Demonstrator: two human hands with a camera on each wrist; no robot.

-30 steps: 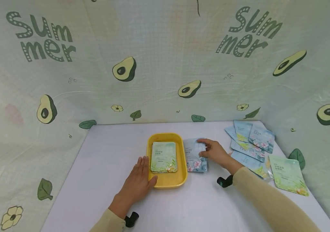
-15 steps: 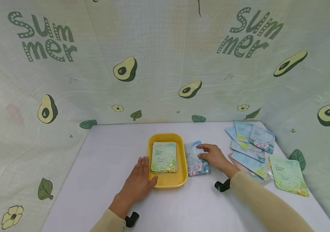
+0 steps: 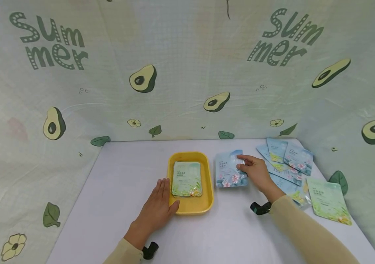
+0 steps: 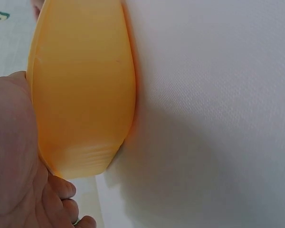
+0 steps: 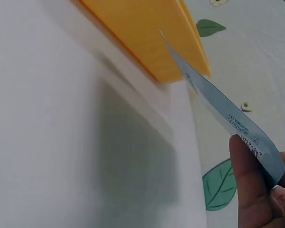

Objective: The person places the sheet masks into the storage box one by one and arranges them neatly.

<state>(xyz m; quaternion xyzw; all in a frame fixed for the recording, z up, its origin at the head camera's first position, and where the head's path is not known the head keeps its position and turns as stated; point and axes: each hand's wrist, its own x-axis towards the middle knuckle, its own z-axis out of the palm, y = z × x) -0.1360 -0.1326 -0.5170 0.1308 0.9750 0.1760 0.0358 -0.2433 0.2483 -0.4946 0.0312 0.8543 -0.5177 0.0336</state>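
Fingers and thumb of the right hand pinch the right edge of a blue flowered packet, which hangs raised above the desk, just to the right of the yellow tray and apart from it. Left hand: fingers laid together, thumb apart, against the tray's left side near its front left corner. From where I stand, good handling would seem to want a light, firm pinch with the packet kept flat, since it bows from the held edge and its free left side could snag on the tray's right rim; a steady left hand should stop the tray sliding. Inside the tray lies a green packet, with yellow floor showing toward the near end. White desk top runs from the tray to the left and near edges. Toward the far right corner, fanned blue packets overlap, and a second green packet lies beside the right edge, so sideways travel looks tighter there.
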